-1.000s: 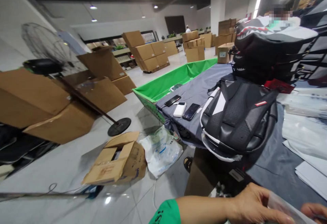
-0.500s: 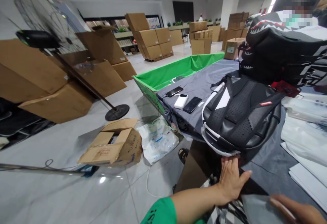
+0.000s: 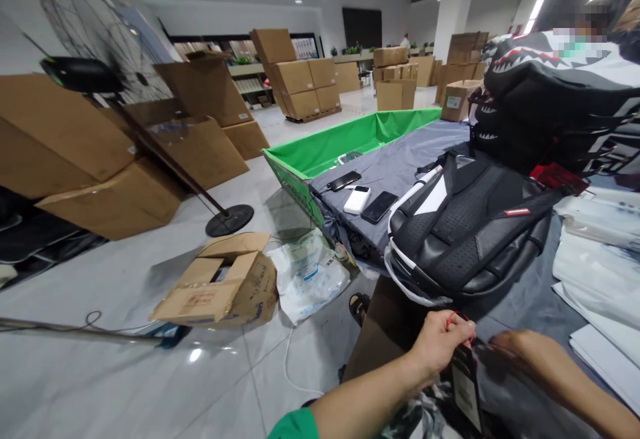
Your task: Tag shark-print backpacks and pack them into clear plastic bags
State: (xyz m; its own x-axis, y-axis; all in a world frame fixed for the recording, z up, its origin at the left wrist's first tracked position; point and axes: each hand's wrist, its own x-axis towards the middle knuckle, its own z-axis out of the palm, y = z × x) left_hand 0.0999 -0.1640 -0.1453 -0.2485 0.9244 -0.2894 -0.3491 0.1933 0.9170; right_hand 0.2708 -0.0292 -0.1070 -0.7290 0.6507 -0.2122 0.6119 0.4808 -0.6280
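My left hand (image 3: 440,344) pinches a thin red string, and a dark hang tag with a pale label (image 3: 467,385) dangles from it. My right hand (image 3: 520,349) reaches in from the right, its fingers close to the tag's string. Whether those fingers grip it, I cannot tell. Below both hands lies a grey-and-black patterned bag (image 3: 425,415). A black backpack with white trim (image 3: 467,232) rests just above them, its straps facing up. My green sleeve (image 3: 295,425) shows at the bottom edge.
A grey cloth-covered table (image 3: 395,145) holds two phones (image 3: 379,207) and a white power bank (image 3: 357,199). Shark-print backpacks (image 3: 555,99) are piled at right, beside white sheets (image 3: 595,272). A green-lined bin (image 3: 350,142), torn cardboard box (image 3: 215,285) and standing fan (image 3: 105,45) sit left.
My left hand has gone from spread fingers against the backpack's lower edge to pinching the red string. My right hand has moved up and left, and the hang tag now shows.
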